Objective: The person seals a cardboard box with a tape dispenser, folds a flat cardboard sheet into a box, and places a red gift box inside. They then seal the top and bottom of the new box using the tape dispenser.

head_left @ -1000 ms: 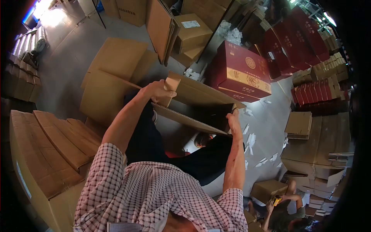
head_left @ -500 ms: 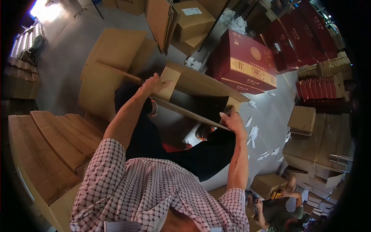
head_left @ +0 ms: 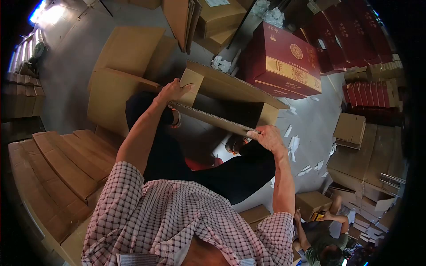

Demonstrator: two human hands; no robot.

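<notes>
An open cardboard box (head_left: 235, 83) stands between my knees, its top flaps spread and its inside dark. My left hand (head_left: 171, 91) grips its near left corner, with the thumb stretched over the short end flap (head_left: 191, 84). At the right, my right hand (head_left: 268, 138) is closed on the end of the long near flap (head_left: 208, 119), thumb on the edge. The right end flap (head_left: 267, 114) slants beside that hand.
Flattened cardboard (head_left: 120, 88) lies at left, above stacked cartons (head_left: 62, 164). A large maroon gift box (head_left: 288, 60) sits beyond the open box. Paper scraps (head_left: 293, 146) litter the floor. At lower right, another person (head_left: 326, 241) holds a yellow-and-black tool (head_left: 317, 216).
My right hand has shifted from the right end flap to the outer end of the near flap. My left hand keeps its place at the left corner.
</notes>
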